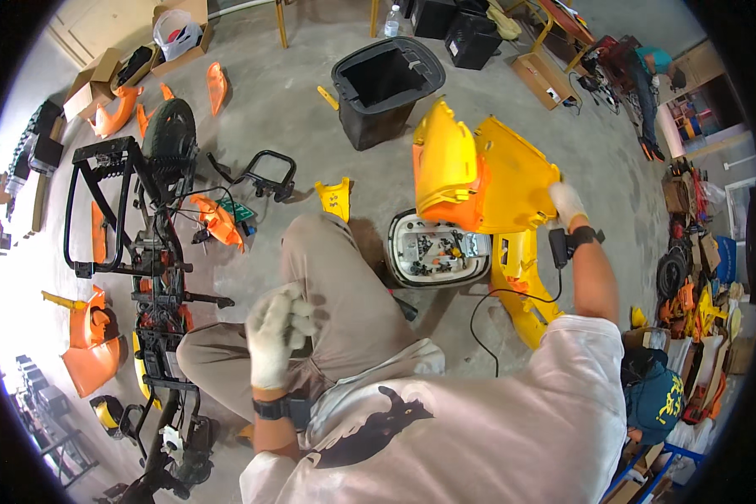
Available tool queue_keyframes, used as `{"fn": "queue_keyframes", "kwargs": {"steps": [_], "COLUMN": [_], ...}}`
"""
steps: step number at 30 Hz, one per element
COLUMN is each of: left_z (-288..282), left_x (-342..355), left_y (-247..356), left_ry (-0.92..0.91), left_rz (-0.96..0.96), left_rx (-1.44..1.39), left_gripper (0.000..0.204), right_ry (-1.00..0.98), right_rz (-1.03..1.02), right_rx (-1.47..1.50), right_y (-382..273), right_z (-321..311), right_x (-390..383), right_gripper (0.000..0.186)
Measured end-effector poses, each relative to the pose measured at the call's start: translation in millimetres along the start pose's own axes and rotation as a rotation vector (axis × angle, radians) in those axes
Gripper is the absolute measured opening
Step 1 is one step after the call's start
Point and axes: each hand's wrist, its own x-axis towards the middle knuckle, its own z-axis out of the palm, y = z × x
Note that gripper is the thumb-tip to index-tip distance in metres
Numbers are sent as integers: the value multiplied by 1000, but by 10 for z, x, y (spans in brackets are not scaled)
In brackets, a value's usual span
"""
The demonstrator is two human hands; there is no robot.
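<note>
My right hand (569,204), in a white work glove, grips the right edge of a large yellow plastic body panel (517,181), its fingers partly hidden behind it. An orange-and-yellow panel (449,168) stands against it on the left. My left hand (277,328), gloved too, is raised near my bent knee with its fingers curled in; whatever they hold, if anything, is hidden. Below the panels sits a white-lined tub (424,256) with small dark hardware in it. A yellow curved panel (521,269) lies on the floor right of the tub.
A stripped scooter frame (155,277) stands at the left, with orange panels (92,353) around it. A black bin (378,109) stands ahead, and a small yellow piece (334,200) lies nearer. One person (651,84) bends at far right; another (651,399) is nearer.
</note>
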Motion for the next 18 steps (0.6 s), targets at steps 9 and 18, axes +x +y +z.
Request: {"fn": "queue_keyframes", "kwargs": {"steps": [9,18], "left_z": [-638,-142], "left_x": [-45,241], "left_y": [-130,11], "left_ry": [224,123], "left_rz": [32,0], "left_rx": [-98,-34], "left_gripper": [33,32], "right_ry": [-86,138], "right_rz": [217,-664], "right_rx": [651,-527], "right_y": [493,-377], "right_z": [-86,560], "right_x": [144,477], "right_gripper": [45,64]}}
